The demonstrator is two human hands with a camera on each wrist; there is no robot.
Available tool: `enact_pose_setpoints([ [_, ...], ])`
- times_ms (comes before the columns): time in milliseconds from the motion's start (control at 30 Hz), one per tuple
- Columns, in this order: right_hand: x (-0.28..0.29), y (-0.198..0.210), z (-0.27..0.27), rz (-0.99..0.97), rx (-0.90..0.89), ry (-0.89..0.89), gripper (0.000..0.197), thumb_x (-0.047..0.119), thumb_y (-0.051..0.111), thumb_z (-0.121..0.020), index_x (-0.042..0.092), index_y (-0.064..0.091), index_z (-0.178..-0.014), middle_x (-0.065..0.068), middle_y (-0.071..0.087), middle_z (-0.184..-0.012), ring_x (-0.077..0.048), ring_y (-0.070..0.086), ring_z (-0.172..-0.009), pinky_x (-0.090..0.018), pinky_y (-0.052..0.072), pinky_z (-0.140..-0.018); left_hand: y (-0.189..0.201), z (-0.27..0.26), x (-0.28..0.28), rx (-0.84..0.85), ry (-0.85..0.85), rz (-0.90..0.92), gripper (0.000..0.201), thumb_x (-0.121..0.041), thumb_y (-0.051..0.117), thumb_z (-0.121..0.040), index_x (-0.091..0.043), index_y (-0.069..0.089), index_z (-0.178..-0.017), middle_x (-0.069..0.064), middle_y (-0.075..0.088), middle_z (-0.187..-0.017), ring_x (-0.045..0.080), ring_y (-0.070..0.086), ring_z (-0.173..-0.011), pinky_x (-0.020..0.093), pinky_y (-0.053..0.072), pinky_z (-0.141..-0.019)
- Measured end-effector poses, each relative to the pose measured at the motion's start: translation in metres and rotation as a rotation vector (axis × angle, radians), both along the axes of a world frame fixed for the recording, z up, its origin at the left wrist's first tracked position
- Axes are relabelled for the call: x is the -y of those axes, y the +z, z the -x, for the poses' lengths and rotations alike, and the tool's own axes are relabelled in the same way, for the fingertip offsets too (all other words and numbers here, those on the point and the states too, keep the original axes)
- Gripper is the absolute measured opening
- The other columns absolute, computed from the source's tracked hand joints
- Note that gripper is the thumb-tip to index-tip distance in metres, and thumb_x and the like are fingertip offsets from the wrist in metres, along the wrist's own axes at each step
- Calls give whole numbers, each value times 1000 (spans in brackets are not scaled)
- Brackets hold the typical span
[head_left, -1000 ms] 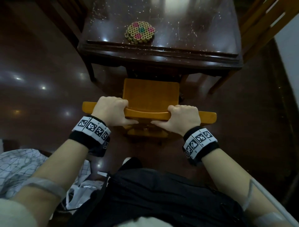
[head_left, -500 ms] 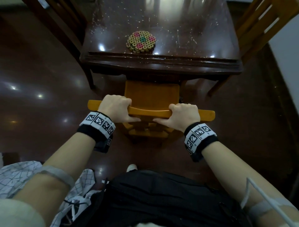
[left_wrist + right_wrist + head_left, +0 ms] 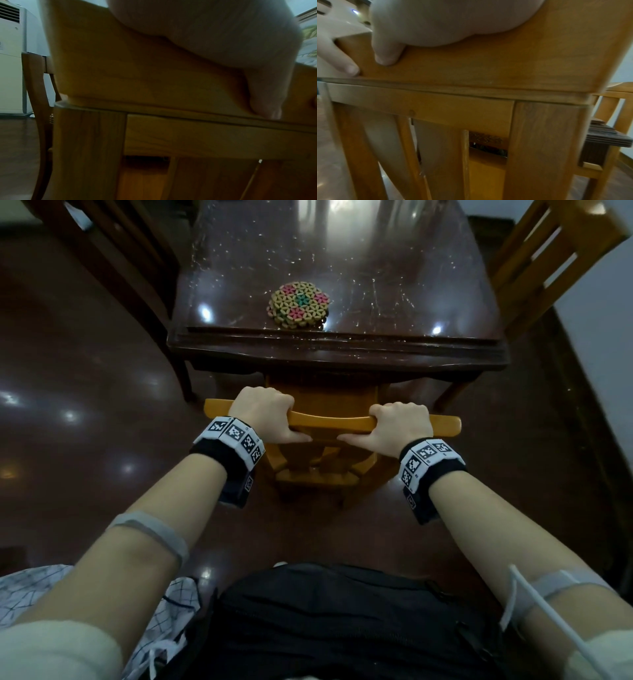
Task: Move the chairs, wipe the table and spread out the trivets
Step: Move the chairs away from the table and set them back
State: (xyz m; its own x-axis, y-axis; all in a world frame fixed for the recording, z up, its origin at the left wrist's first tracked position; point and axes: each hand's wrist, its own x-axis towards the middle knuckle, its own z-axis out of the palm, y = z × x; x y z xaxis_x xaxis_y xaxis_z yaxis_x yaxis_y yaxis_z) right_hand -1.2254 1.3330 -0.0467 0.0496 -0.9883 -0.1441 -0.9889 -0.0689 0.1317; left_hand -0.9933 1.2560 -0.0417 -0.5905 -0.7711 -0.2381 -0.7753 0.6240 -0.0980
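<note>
Hands (image 3: 262,416) (image 3: 400,424) gripping chair (image 3: 330,422), trivets (image 3: 298,305) on table (image 3: 342,350)

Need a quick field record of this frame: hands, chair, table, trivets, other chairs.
left hand: grips chair top rail
right hand: grips same rail
chair: light wood, seat partly under table
table: dark, glossy, speckled with crumbs
trivets: colourful round stack near front edge
other chairs: dark chair at table's left, light chair at right
</note>
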Motion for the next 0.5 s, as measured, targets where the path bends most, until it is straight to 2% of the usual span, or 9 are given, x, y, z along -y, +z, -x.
enact_pose_setpoints([
  [133,8,-1,2,-4,-1,-4,79,91,26,-72,20,58,-83,5,53,-66,-12,52,-61,-27,36,-57,-1,2,7,-9,0,0,63,-82,45,-74,-21,56,-82,-5,55,-70,12,53,-63,26,37,-58],
  [233,9,0,6,-11,74,8,72,88,33,-74,22,59,-83,6,56,-68,-13,53,-63,-28,43,-63,0,2,7,-5,1,1,62,-82,46,-74,-22,55,-82,-4,57,-72,12,53,-64,26,38,-59],
  [367,5,3,20,-33,243,57,55,72,50,-82,29,59,-113,9,63,-100,-12,59,-86,-26,41,-70,2,3,5,-7,8,-19,60,-81,47,-74,-22,54,-80,-5,55,-69,12,52,-63,27,39,-59],
  [433,0,2,28,-25,210,-15,64,80,47,-77,28,56,-114,8,60,-101,-14,58,-87,-31,45,-75,2,3,5,-8,3,-22,59,-81,47,-75,-22,54,-80,-5,56,-69,11,53,-62,25,36,-57],
  [500,-3,0,28,-35,106,-114,75,91,36,-69,27,52,-104,7,57,-90,-16,55,-80,-39,46,-83,4,3,4,-5,9,-29,58,-81,47,-75,-23,53,-81,-6,56,-68,10,52,-60,25,37,-56],
])
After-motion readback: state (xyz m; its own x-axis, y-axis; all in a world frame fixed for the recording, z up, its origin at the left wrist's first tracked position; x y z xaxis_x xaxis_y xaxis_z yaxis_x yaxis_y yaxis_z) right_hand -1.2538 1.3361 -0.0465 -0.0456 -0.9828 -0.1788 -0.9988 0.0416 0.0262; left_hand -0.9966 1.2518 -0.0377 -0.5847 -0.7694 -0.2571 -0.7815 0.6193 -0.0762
